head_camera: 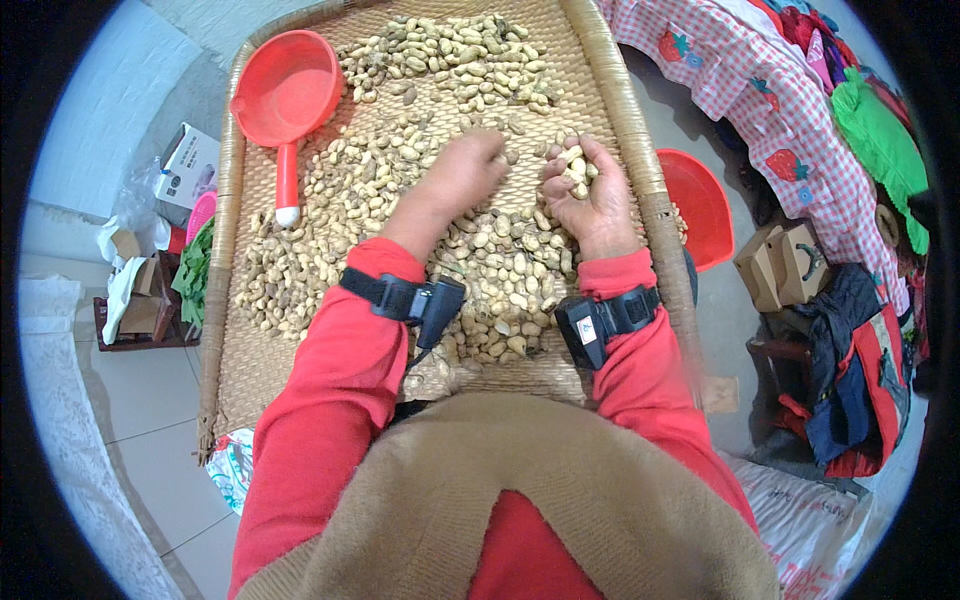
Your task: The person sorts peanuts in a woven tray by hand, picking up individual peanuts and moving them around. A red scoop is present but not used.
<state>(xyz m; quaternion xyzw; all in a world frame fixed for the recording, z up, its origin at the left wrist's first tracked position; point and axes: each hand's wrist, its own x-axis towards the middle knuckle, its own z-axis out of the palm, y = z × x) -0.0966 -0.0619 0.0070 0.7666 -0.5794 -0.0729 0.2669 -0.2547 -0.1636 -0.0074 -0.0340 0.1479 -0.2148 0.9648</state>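
Unshelled peanuts (510,262) lie in heaps across a large woven bamboo tray (637,120) in front of me. My right hand (589,191) is palm up near the tray's right side, its fingers curled around several peanuts (577,171). To its left, my left hand (472,169) reaches down over the middle of the tray, blurred, with its fingertips at some peanuts; whether it grips one I cannot tell. A red plastic ladle (289,86) with a white-tipped handle rests on the tray's upper left part. Another heap of peanuts (450,49) lies towards the far end.
Beyond the tray's right rim is a red plastic basin (694,210), partly hidden. Further right are a cardboard box (780,262), piled clothes (847,375) and a checked cloth (780,135). Leafy greens (196,270) and a small stand (146,311) are on the left.
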